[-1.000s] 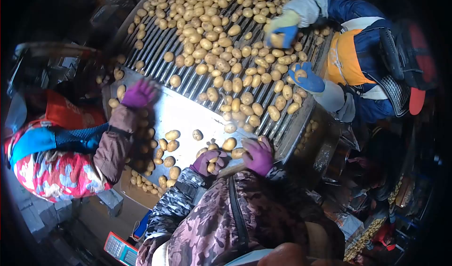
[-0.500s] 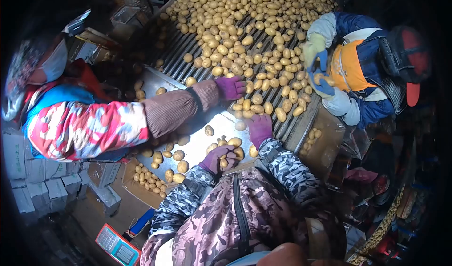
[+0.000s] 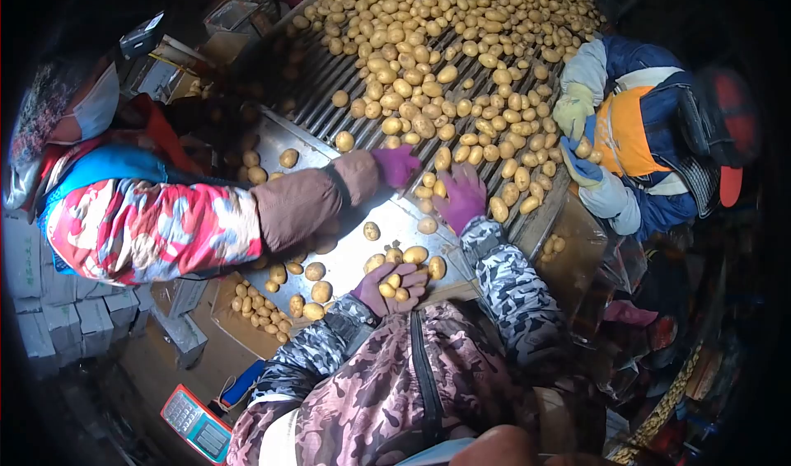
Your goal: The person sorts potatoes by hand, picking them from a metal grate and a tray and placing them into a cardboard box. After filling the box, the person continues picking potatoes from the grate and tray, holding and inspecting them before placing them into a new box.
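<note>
My left hand (image 3: 377, 295), in a purple glove, is turned palm up close to my jacket and cradles several small potatoes (image 3: 393, 281). Just beyond it, larger potatoes (image 3: 414, 255) lie on the bright metal tray (image 3: 350, 248). My right hand (image 3: 464, 198), gloved in purple too, reaches forward to the lower edge of the slatted rack (image 3: 309, 95), its fingers spread beside a few potatoes (image 3: 427, 187). Whether its fingertips touch a potato is hard to make out. Many more potatoes (image 3: 420, 54) cover the rack ahead.
At left, a co-worker's purple-gloved hand (image 3: 397, 166) reaches across the tray. On the right, another co-worker's gloved hands (image 3: 577, 120) hold a potato. Cardboard boxes of potatoes (image 3: 262, 311) stand on both sides, and a scale (image 3: 196, 425) lies lower left.
My right hand has moved forward and its fingers have spread. My left hand has turned palm up, showing the small potatoes in it. The left co-worker's hand has shifted slightly nearer me.
</note>
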A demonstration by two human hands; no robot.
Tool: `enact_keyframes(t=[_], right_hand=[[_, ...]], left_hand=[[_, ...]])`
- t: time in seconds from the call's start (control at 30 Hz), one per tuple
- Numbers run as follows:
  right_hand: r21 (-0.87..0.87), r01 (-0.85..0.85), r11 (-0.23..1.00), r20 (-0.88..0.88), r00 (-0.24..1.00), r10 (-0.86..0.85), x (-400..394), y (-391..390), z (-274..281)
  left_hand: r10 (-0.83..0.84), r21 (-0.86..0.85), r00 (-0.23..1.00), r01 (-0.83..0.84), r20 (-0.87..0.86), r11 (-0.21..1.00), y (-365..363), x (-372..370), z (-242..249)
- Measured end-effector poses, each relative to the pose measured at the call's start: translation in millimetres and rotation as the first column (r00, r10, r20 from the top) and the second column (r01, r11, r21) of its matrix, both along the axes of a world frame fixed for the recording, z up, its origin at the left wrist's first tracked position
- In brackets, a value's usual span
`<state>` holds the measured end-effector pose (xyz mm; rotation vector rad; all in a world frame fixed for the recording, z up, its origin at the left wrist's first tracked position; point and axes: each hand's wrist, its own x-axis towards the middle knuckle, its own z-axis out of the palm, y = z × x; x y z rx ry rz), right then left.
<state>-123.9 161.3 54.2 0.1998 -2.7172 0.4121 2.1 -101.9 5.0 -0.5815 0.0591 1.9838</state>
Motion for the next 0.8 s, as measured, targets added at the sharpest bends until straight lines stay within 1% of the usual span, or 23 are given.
enact_keyframes(t=[0.03,0.07,0.1,0.13,0.17,0.2,0.23,0.27,0.3,0.37,0.4,0.43,0.5,0.53,0.57,0.63,0.67,0.7,0.73,0.77,0.8], right_hand=[[0.027,-0.032,0.999,0.114,0.993,0.029,9,6,-6],[0.054,-0.067,0.996,0.227,0.972,0.053,18,12,-8],[0.078,-0.128,0.989,0.242,0.965,0.106,25,17,-8],[0.048,-0.083,0.995,0.393,0.918,0.057,34,16,0],[0.026,-0.031,0.999,0.536,0.844,0.012,39,15,8],[0.034,-0.036,0.999,0.548,0.837,0.012,36,16,10],[-0.035,-0.074,0.997,0.469,0.880,0.082,32,14,14],[-0.105,-0.118,0.987,0.380,0.913,0.150,27,12,16],[-0.108,-0.125,0.986,0.389,0.908,0.158,19,6,16],[0.024,-0.323,0.946,0.393,0.873,0.288,-7,-17,29],[0.092,-0.373,0.923,0.432,0.850,0.301,-16,-20,14],[0.087,-0.374,0.923,0.434,0.849,0.302,-26,-23,4],[0.126,-0.233,0.964,0.549,0.826,0.128,-42,-28,-14],[0.183,-0.298,0.937,0.438,0.878,0.193,-41,-21,-26],[0.183,-0.296,0.937,0.435,0.879,0.193,-35,-24,-30],[0.219,-0.214,0.952,0.428,0.898,0.103,-18,-35,-37],[0.297,-0.196,0.935,0.472,0.881,0.034,-11,-45,-39],[0.302,-0.200,0.932,0.473,0.880,0.036,-10,-47,-40],[0.202,-0.174,0.964,0.404,0.911,0.080,-8,-47,-41],[0.094,-0.153,0.984,0.334,0.936,0.114,-4,-44,-44],[0.047,-0.125,0.991,0.341,0.934,0.101,-7,-40,-49]], left_hand=[[-0.067,-0.054,0.995,0.063,-0.071,0.997,-5,-2,6],[-0.093,-0.080,0.992,0.086,-0.085,0.993,-9,-4,10],[-0.114,-0.101,0.989,0.104,-0.094,0.989,-13,-5,10],[-0.091,-0.046,0.993,0.088,-0.077,0.995,-17,-6,6],[-0.086,-0.035,0.994,0.084,-0.070,0.996,-21,-5,-3],[-0.044,0.074,0.998,0.048,-0.055,0.996,-24,-4,-12],[0.001,0.179,0.999,0.006,-0.034,0.984,-25,-5,-14],[0.039,0.216,0.999,-0.041,0.012,0.976,-21,-4,-16],[0.047,0.214,0.999,-0.051,0.022,0.975,-20,-4,-16],[-0.009,-0.071,0.999,0.006,-0.039,0.997,-18,-19,13],[-0.008,-0.117,1.000,0.005,-0.028,0.993,-18,-24,17],[-0.008,-0.120,1.000,0.005,-0.025,0.993,-19,-26,16],[0.039,-0.089,0.991,-0.051,-0.128,0.995,-19,-28,6],[0.057,-0.097,0.988,-0.071,-0.143,0.993,-19,-27,2],[0.056,-0.098,0.988,-0.071,-0.147,0.993,-17,-30,6],[0.143,-0.010,0.971,-0.147,-0.190,0.989,-12,-42,14],[0.150,-0.005,0.969,-0.154,-0.194,0.988,-11,-49,18],[0.172,-0.074,0.973,-0.184,-0.151,0.980,-9,-53,22],[0.195,-0.145,0.975,-0.209,-0.107,0.967,-7,-55,23],[0.230,-0.164,0.968,-0.245,-0.102,0.956,-4,-53,9],[0.227,-0.138,0.971,-0.235,-0.075,0.962,-6,-54,-6]])
